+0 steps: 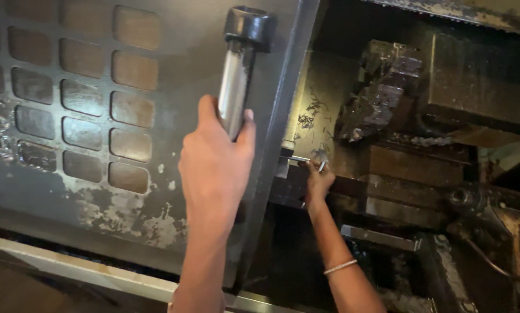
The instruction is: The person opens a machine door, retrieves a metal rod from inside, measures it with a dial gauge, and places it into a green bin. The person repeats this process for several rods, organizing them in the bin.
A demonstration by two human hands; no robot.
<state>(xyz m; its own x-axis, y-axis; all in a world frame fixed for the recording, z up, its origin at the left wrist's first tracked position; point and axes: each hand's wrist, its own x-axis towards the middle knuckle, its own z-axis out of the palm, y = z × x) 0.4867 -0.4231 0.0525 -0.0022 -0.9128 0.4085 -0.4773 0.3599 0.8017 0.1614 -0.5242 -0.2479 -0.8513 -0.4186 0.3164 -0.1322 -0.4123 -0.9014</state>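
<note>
**Door handle gripped, hand inside the machine**

While the left hand [216, 165] wraps its fingers tight round the polished steel bar handle [235, 87] of the grey sliding machine door [86, 104] at centre frame, the right hand [316, 182] reaches into the dark enclosure at centre right — fingers pinched on a thin silvery metal rod [299, 158] beside the door's edge. Further right sits the grimy tool block [381, 93], swarf around it. Should the door slide shut, I judge the right wrist could be caught — chips could cut too.

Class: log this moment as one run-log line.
left hand: grips door handle | right hand: holds thin metal rod inside machine | door: partly open
</note>
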